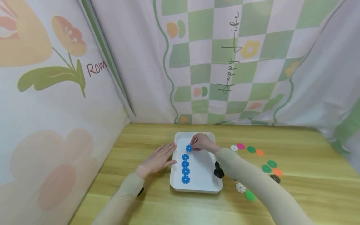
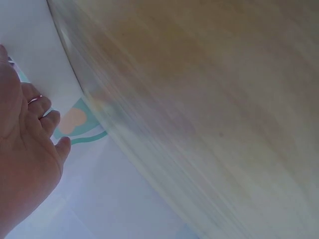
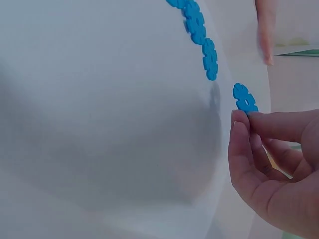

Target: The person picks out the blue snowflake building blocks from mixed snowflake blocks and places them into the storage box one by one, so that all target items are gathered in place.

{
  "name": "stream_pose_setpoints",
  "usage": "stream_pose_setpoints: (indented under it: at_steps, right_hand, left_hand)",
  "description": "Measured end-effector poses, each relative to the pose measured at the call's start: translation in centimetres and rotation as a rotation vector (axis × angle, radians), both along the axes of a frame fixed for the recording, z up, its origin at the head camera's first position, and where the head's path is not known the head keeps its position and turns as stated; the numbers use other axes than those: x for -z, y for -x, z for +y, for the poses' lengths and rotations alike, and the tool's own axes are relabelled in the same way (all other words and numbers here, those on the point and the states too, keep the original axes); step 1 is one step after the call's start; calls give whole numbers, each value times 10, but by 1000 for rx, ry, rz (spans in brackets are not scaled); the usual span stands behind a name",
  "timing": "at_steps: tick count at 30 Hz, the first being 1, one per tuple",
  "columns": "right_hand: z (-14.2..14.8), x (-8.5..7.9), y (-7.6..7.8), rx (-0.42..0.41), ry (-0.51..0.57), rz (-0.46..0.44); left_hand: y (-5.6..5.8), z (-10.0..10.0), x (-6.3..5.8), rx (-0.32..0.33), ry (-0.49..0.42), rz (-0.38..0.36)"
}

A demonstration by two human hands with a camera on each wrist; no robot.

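Observation:
My right hand (image 1: 203, 142) pinches a blue snowflake disc (image 1: 188, 148) between thumb and fingertips over the far part of a white tray (image 1: 199, 186). In the right wrist view the held disc (image 3: 245, 98) stands apart from the end of a row of blue discs (image 3: 210, 59). That row (image 1: 185, 171) runs lengthwise along the tray's left side. My left hand (image 1: 160, 157) lies with fingers extended at the tray's left rim and holds nothing. The left wrist view shows the palm side of this hand (image 2: 30, 134).
Right of the tray, loose discs lie on the wooden table (image 1: 315, 175): white (image 1: 240, 187), green (image 1: 249, 195), orange (image 1: 277, 172), pink (image 1: 240, 146) and dark ones (image 1: 275, 178). My right forearm (image 1: 253, 184) crosses above some of them. Printed curtains (image 1: 146, 62) hang behind and to the left.

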State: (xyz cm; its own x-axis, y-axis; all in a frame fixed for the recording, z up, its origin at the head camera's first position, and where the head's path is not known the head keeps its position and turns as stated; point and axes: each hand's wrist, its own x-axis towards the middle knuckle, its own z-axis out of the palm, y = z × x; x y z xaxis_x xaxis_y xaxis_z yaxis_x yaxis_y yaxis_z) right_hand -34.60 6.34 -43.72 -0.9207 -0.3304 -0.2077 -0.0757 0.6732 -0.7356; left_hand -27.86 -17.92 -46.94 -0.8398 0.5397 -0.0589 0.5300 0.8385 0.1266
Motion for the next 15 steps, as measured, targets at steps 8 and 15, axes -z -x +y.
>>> stream_pose_setpoints:
  at_steps: [8,15]
  right_hand:
    - [-9,9,3,18,-28,16]
    - [-11,14,8,16,-33,9]
  left_hand:
    - [1,0,1,8,4,12]
    - [1,-2,0,13,-10,4]
